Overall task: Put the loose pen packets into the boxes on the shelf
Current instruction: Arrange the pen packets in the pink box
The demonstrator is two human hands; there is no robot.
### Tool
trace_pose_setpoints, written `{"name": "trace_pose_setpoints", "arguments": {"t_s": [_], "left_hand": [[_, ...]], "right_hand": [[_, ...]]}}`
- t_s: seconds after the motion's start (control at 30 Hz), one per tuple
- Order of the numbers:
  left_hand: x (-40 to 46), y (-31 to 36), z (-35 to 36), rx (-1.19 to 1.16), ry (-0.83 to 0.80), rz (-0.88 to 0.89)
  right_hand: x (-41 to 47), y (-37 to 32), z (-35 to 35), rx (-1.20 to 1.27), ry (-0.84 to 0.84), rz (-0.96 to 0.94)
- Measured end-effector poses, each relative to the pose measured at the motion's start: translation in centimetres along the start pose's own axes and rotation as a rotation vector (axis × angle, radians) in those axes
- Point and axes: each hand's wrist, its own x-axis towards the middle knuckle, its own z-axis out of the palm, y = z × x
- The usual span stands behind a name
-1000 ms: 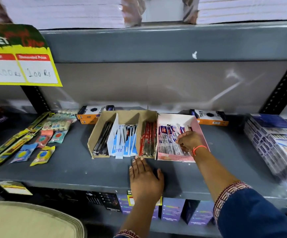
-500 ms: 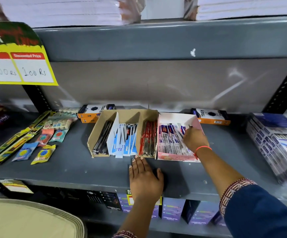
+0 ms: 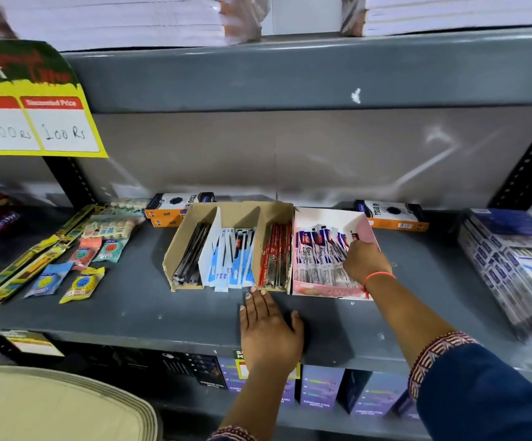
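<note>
On the grey shelf (image 3: 131, 316) stands a brown cardboard box (image 3: 178, 249) with black, blue-and-white (image 3: 236, 259) and red pen packets (image 3: 275, 259) in its compartments. Right of it is a pink box (image 3: 364, 224) holding a row of purple-and-white pen packets (image 3: 314, 253). My right hand (image 3: 364, 261) reaches into the pink box, its fingers curled on the rightmost packets; the grip itself is hidden. My left hand (image 3: 267, 329) lies flat on the shelf in front of the brown box, fingers apart, holding nothing.
Orange-and-black boxes (image 3: 175, 206) (image 3: 392, 216) sit behind the pen boxes. Small sachets and long packs (image 3: 80, 265) lie at the left, stacked blue packs (image 3: 512, 259) at the right. A yellow price tag (image 3: 35, 122) hangs from the shelf above.
My right hand has moved from the middle of the pink box toward its right side, sliding along the packets. My left hand has stayed flat on the shelf.
</note>
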Motion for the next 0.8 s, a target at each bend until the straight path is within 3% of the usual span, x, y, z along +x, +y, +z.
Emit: {"name": "trace_pose_setpoints", "arguments": {"t_s": [0.2, 0.37, 0.53, 0.8], "left_hand": [[0.0, 0.0, 0.1, 0.006, 0.017, 0.006], [0.0, 0.0, 0.1, -0.004, 0.028, 0.013], [0.0, -0.1, 0.1, -0.010, 0.023, 0.012], [0.0, -0.1, 0.2, -0.013, 0.020, 0.012]], "right_hand": [[0.4, 0.3, -0.9, 0.087, 0.091, 0.019], [1.2, 0.0, -1.1, 0.219, -0.060, 0.073], [0.7, 0.3, -0.2, 0.182, -0.094, 0.071], [-0.8, -0.1, 0.0, -0.035, 0.068, -0.048]]}}
